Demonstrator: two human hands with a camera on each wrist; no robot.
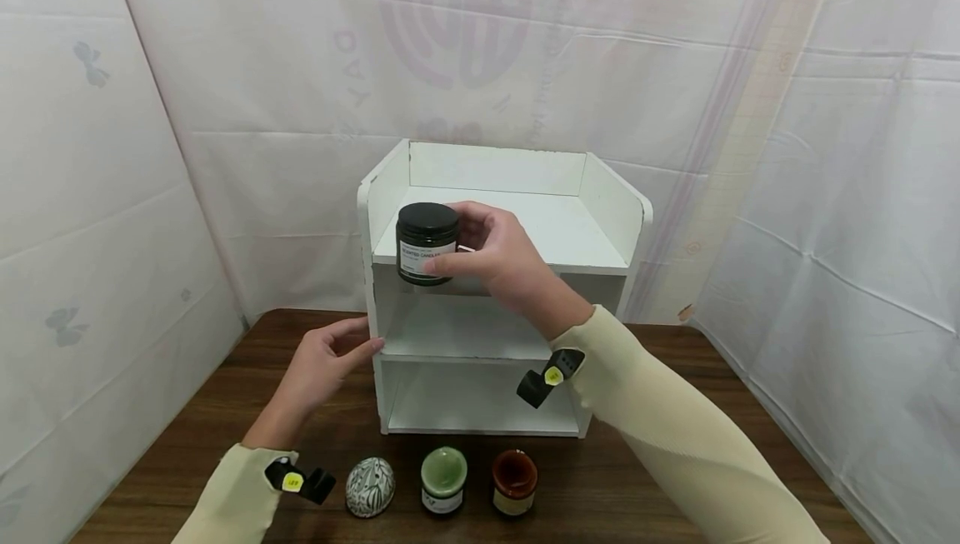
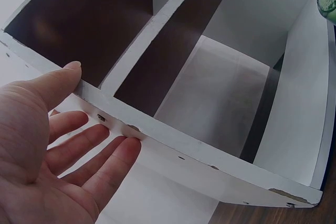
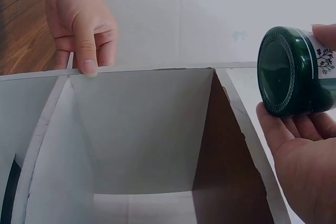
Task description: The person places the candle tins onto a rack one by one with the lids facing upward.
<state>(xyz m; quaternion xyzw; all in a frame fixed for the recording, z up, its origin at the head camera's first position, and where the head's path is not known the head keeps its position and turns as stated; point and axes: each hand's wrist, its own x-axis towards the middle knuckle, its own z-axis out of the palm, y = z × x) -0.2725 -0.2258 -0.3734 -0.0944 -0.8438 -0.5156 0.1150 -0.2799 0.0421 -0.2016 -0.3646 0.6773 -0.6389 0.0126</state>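
Note:
A dark green glass scented candle jar with a black lid and a white label is held in my right hand, thumb across the label. It is in front of the top board of a white shelf unit. The right wrist view shows the base of the candle jar and my right hand around its side. My left hand grips the unit's left side panel. In the left wrist view the thumb of my left hand lies at the front edge and the fingers touch the outer face.
On the brown wooden table, before the unit, stand a black-and-white patterned rounded object, a green jar and a reddish-brown jar. White sheeting hangs behind and on both sides.

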